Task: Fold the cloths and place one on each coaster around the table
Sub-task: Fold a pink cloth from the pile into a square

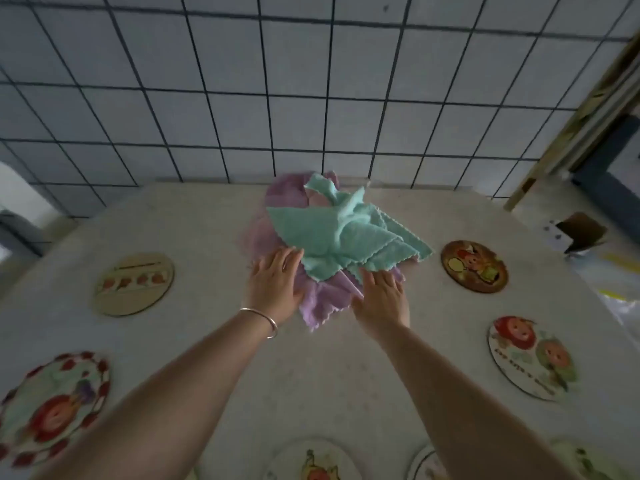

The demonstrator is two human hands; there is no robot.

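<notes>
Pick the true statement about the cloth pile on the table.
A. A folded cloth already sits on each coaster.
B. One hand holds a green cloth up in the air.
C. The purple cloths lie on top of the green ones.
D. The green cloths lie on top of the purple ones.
D: the green cloths are spread over the purple cloths, which show only around the pile's edges.

A pale table bears round coasters ringing a heap of cloths.
</notes>
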